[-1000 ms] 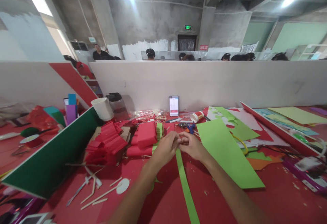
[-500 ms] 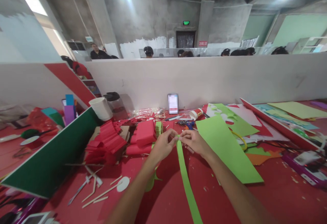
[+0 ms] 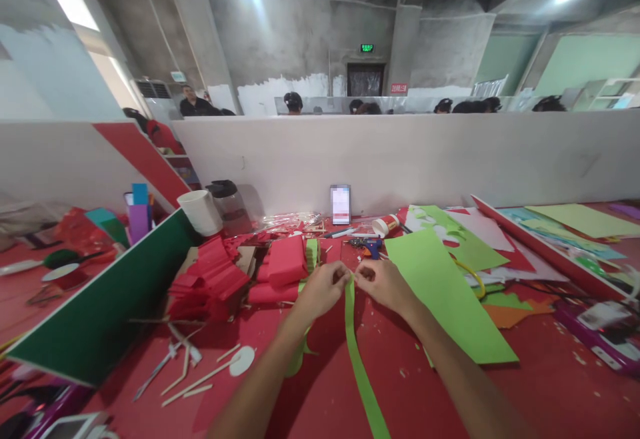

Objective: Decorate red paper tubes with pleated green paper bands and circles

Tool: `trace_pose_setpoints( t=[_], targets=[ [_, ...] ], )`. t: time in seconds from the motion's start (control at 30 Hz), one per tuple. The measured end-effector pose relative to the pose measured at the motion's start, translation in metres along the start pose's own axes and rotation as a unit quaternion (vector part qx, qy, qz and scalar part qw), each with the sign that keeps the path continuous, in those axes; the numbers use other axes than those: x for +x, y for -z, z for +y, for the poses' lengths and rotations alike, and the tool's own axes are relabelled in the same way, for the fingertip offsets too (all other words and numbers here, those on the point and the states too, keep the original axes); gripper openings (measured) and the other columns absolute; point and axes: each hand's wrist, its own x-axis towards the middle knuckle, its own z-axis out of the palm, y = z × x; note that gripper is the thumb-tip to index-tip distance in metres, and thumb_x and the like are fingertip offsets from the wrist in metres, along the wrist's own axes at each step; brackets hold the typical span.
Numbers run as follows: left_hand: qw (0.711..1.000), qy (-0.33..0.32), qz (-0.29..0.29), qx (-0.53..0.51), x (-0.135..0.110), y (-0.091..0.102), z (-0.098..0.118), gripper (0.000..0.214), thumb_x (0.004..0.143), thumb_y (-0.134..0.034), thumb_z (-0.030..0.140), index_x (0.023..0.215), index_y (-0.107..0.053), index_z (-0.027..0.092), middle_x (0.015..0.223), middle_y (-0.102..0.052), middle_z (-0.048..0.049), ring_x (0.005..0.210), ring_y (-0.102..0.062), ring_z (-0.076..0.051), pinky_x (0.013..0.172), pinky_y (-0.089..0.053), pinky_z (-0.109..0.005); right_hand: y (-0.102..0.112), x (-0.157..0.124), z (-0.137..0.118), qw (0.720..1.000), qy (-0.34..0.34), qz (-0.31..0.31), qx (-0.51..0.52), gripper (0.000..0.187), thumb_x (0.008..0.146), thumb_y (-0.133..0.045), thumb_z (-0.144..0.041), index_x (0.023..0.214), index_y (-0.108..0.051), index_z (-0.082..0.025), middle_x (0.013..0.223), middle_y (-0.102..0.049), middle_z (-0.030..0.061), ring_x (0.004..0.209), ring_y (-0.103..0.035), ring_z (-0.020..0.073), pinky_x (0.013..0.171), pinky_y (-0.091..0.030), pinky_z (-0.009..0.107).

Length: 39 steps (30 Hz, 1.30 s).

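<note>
My left hand (image 3: 323,288) and my right hand (image 3: 384,284) meet at the middle of the red table (image 3: 525,392). Both pinch the far end of a long green paper strip (image 3: 359,365), fingers closed on it. The strip runs from my fingertips back toward me and off the bottom edge. A large green paper sheet (image 3: 440,295) lies just right of my right hand. Folded red crepe paper (image 3: 286,260) sits just beyond my left hand.
A dark green board (image 3: 105,299) leans at the left. Sticks and a white disc (image 3: 242,361) lie near my left forearm. A phone (image 3: 341,203) stands against the white partition, with a glue gun (image 3: 367,245), a white cup (image 3: 201,212) and coloured paper sheets (image 3: 580,222) around.
My hands stayed together at the strip's far end, shifting only slightly. The strip's end has turned more upright between my fingertips.
</note>
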Motion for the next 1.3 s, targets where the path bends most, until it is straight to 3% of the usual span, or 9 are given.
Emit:
trace_pose_setpoints(
  t=[0.17, 0.23, 0.43, 0.53, 0.77, 0.97, 1.3],
  targets=[
    [1.000, 0.000, -0.005, 0.004, 0.000, 0.000, 0.000, 0.019, 0.088, -0.051, 0.030, 0.076, -0.057, 0.017, 0.064, -0.051, 0.0024, 0.059, -0.046, -0.013, 0.055, -0.030, -0.023, 0.004, 0.000, 0.003, 0.995, -0.010, 0.025, -0.096, 0.017, 0.082, -0.059, -0.026, 0.067, -0.061, -0.020, 0.062, -0.065, 0.0012, 0.055, -0.054, 0.0136, 0.056, -0.034, 0.024],
    [1.000, -0.002, -0.003, -0.006, 0.000, 0.001, 0.001, 0.019, 0.089, -0.051, 0.030, 0.076, -0.057, 0.017, 0.064, -0.051, 0.0025, 0.060, -0.046, -0.013, 0.055, -0.030, -0.023, 0.007, 0.001, 0.005, 0.995, -0.022, 0.031, -0.090, 0.014, 0.082, -0.058, -0.026, 0.070, -0.063, -0.020, 0.065, -0.067, 0.0023, 0.058, -0.057, 0.0151, 0.058, -0.036, 0.024],
    [0.998, -0.019, 0.004, -0.052, 0.001, 0.002, 0.004, 0.013, 0.088, -0.052, 0.027, 0.080, -0.055, 0.017, 0.064, -0.051, 0.0033, 0.059, -0.046, -0.013, 0.056, -0.033, -0.023, 0.006, 0.001, 0.003, 0.989, -0.010, -0.015, 0.146, 0.015, 0.087, -0.056, -0.030, 0.087, -0.066, -0.019, 0.082, -0.072, 0.0040, 0.073, -0.065, 0.0172, 0.068, -0.048, 0.025],
    [0.997, -0.024, 0.003, -0.067, 0.001, 0.003, 0.003, 0.014, 0.088, -0.052, 0.028, 0.079, -0.054, 0.018, 0.064, -0.051, 0.0033, 0.059, -0.047, -0.013, 0.057, -0.033, -0.022, 0.001, 0.001, 0.002, 0.981, -0.010, -0.021, 0.192, 0.010, 0.084, -0.061, -0.026, 0.086, -0.066, -0.018, 0.081, -0.071, 0.0031, 0.073, -0.065, 0.0166, 0.069, -0.050, 0.026],
    [0.994, -0.019, 0.008, -0.103, 0.001, 0.004, 0.003, 0.027, 0.092, -0.048, 0.039, 0.079, -0.056, 0.017, 0.065, -0.050, 0.0028, 0.061, -0.047, -0.013, 0.057, -0.033, -0.023, -0.004, 0.001, 0.004, 0.981, 0.002, 0.015, 0.193, 0.005, 0.082, -0.060, -0.020, 0.082, -0.065, -0.019, 0.074, -0.070, 0.0002, 0.068, -0.064, 0.0149, 0.066, -0.049, 0.024],
    [0.982, 0.007, 0.011, -0.186, 0.003, 0.004, 0.005, 0.031, 0.088, -0.055, 0.042, 0.071, -0.054, 0.016, 0.059, -0.045, 0.0049, 0.056, -0.042, -0.010, 0.054, -0.032, -0.021, -0.005, -0.001, 0.000, 0.985, 0.015, 0.049, 0.166, 0.005, 0.080, -0.060, -0.019, 0.079, -0.066, -0.019, 0.072, -0.070, -0.0001, 0.066, -0.065, 0.0148, 0.063, -0.049, 0.023],
    [0.964, 0.057, -0.009, -0.261, 0.005, 0.002, 0.001, 0.038, 0.078, -0.063, 0.052, 0.074, -0.061, 0.015, 0.060, -0.055, 0.0010, 0.057, -0.050, -0.012, 0.059, -0.040, -0.024, -0.003, -0.002, -0.003, 0.983, 0.038, 0.074, 0.161, 0.010, 0.079, -0.061, -0.018, 0.083, -0.070, -0.019, 0.081, -0.074, 0.0032, 0.073, -0.069, 0.0174, 0.068, -0.052, 0.026]
  ],
)
